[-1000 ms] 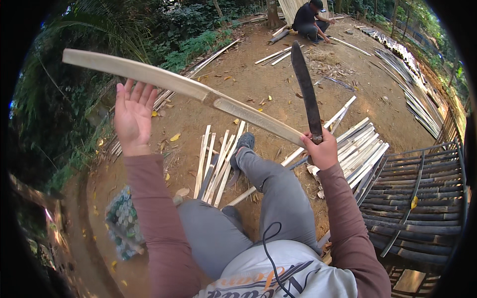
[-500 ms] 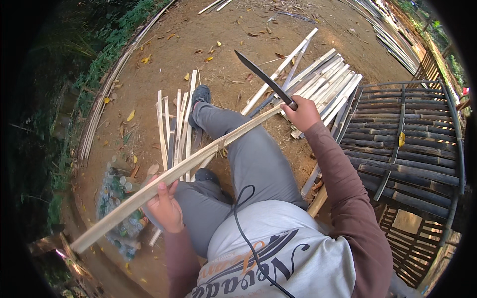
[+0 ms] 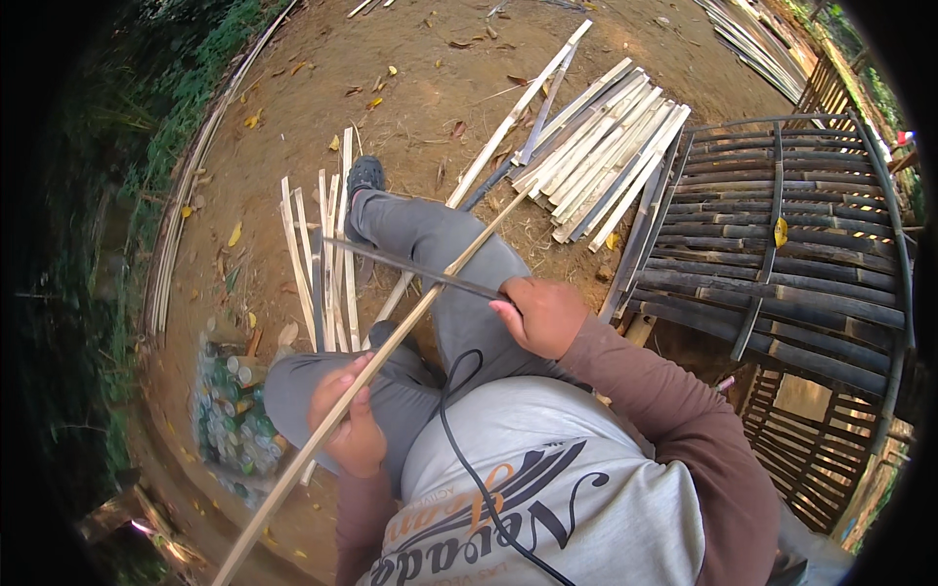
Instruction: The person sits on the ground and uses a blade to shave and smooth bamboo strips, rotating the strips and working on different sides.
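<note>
bare brown ground (image 3: 435, 107), dotted with dry leaves (image 3: 234, 233), spreads beneath a person's bent legs (image 3: 479, 332). slanting above those legs is a long pale strip (image 3: 408, 322), its far end near the pile on the right, its near end running out past the lower edge of view. the left hand (image 3: 352, 420) is wrapped around it partway along, thumb and fingers on its sides, a grip that probably steadies it against twisting. the right hand (image 3: 545, 317) is clenched on the handle of a long knife (image 3: 391, 262), whose blade crosses the strip; whether the edge touches it, i cannot tell. that crossing point sits beyond the left hand, which seems to leave its fingers clear of the blade. farther out, a loose row of strips (image 3: 329, 293) and a bigger pile of strips (image 3: 611, 156) lie roughly lengthwise, perhaps for easy picking up. beside the pile stands a slatted bamboo rack (image 3: 782, 288).
</note>
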Demonstrator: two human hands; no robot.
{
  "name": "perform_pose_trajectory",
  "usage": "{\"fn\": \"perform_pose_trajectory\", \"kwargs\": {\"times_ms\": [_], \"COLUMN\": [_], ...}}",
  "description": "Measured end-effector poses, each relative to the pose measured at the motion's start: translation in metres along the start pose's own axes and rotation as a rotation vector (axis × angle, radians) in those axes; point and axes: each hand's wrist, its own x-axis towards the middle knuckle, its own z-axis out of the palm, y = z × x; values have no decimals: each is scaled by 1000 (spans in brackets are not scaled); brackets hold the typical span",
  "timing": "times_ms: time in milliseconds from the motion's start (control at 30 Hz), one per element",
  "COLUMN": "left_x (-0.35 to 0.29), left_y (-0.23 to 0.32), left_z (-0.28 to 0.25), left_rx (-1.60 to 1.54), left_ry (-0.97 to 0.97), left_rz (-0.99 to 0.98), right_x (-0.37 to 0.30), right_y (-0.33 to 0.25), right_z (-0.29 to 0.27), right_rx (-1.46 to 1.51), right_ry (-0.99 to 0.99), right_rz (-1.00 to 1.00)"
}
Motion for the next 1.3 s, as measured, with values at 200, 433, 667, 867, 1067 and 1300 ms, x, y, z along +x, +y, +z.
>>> {"fn": "perform_pose_trajectory", "kwargs": {"times_ms": [200,433,667,867,1067,1300], "left_x": [-4,-6,-3,0,0,-4], "left_y": [-4,1,10,11,20,15], "left_z": [0,7,-4,-13,-29,-38], "left_rx": [13,-5,98,62,74,95], "left_ry": [-12,168,184,171,301,360], "left_rz": [42,-148,-62,-44,-80,-146], "right_x": [2,16,6,24,25,17], "right_y": [11,60,8,78,65,52], "right_z": [6,29,13,28,33,32], "right_rx": [88,-15,56,-44,-36,3], "right_ry": [-3,46,13,43,5,-17], "right_rz": [61,235,-1,280,287,187]}}
